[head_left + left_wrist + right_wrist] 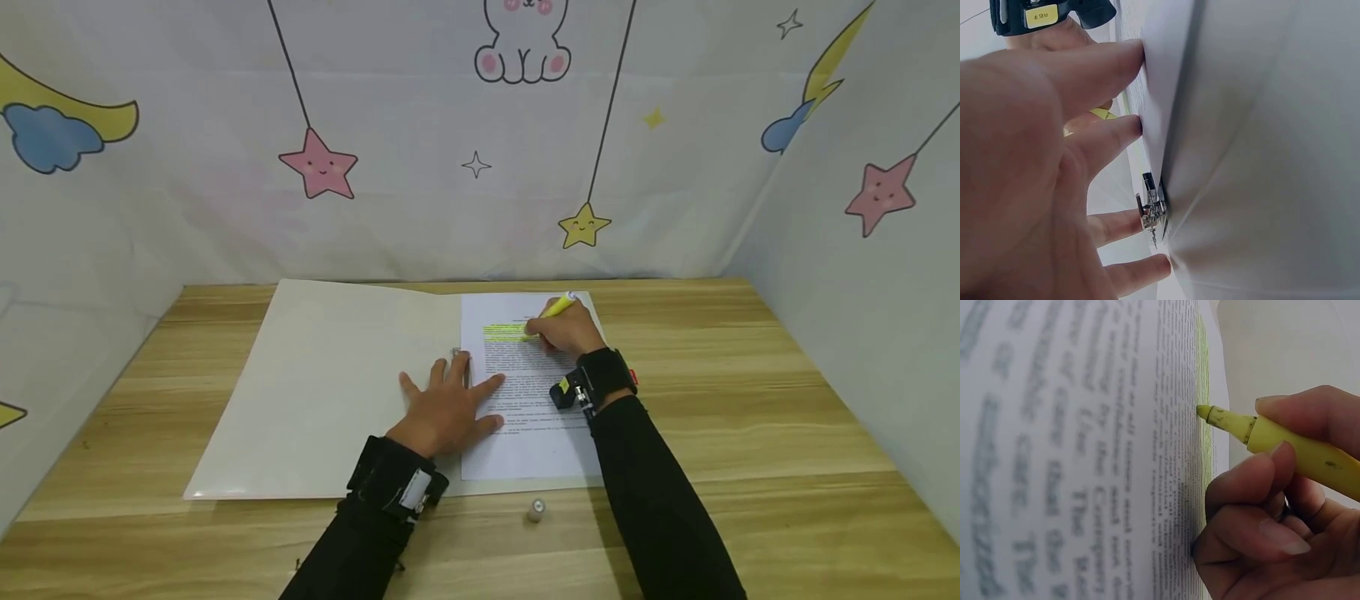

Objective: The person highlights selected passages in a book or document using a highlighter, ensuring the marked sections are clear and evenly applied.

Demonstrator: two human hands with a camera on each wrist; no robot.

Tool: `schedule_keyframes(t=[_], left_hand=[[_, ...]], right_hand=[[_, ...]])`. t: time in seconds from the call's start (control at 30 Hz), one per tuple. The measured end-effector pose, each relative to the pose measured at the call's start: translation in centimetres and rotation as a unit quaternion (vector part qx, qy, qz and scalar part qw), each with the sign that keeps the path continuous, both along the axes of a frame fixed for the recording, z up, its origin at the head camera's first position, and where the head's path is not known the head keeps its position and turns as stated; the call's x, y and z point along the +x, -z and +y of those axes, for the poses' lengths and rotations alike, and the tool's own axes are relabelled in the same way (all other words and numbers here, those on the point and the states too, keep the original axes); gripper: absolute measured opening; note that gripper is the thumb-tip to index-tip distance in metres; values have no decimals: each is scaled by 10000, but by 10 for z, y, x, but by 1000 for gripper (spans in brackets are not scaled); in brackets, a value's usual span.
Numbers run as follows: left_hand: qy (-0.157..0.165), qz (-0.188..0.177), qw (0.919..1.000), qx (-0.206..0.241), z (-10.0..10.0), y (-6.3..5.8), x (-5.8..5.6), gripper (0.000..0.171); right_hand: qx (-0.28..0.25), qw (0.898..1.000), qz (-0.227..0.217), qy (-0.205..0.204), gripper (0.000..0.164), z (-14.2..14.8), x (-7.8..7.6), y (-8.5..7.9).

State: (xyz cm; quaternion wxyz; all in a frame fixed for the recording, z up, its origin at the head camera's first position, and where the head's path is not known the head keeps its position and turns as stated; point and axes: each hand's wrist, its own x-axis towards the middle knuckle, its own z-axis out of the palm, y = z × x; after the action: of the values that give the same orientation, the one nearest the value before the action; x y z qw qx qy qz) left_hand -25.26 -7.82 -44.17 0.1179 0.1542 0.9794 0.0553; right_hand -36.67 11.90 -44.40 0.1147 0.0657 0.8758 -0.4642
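My right hand [567, 329] grips a yellow highlighter [1300, 450] between thumb and fingers. Its tip touches the printed sheet [525, 454], where several lines near the top are marked yellow. With fingers spread, my left hand [446, 412] rests across the sheet's left edge and the middle of an open white folder [337, 383]. The sheet lies on the folder's right side. A metal clip [1152, 209] at the folder's spine shows beside the left fingers in the left wrist view; the hand partly covers it in the head view.
On the wooden table [750, 417], a small greyish cylindrical piece [536, 510] stands just in front of the folder. Behind the table and along its sides hangs a white cloth [420, 217] printed with stars, moons and clouds.
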Motion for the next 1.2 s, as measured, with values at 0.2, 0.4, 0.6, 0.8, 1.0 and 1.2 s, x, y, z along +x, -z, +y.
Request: schedule_keyframes(t=[0.2, 0.4, 0.6, 0.8, 1.0, 1.2], left_hand=[[-19, -36, 10000, 7, 0, -1, 0, 60], [-22, -39, 10000, 9, 0, -2, 0, 60], [1, -12, 10000, 11, 0, -3, 1, 60], [-9, -26, 10000, 7, -1, -3, 2, 60], [-31, -21, 10000, 51, -1, -2, 1, 60], [-59, -5, 10000, 64, 0, -1, 1, 60]], right_hand=[[72, 10000, -58, 31, 21, 5, 1, -1], [-28, 10000, -82, 22, 21, 6, 1, -2], [13, 9999, -130, 105, 21, 10, 0, -3], [-80, 9998, -174, 110, 21, 11, 1, -3], [91, 9999, -79, 15, 22, 16, 0, -3], [73, 9999, -99, -8, 21, 17, -2, -1]])
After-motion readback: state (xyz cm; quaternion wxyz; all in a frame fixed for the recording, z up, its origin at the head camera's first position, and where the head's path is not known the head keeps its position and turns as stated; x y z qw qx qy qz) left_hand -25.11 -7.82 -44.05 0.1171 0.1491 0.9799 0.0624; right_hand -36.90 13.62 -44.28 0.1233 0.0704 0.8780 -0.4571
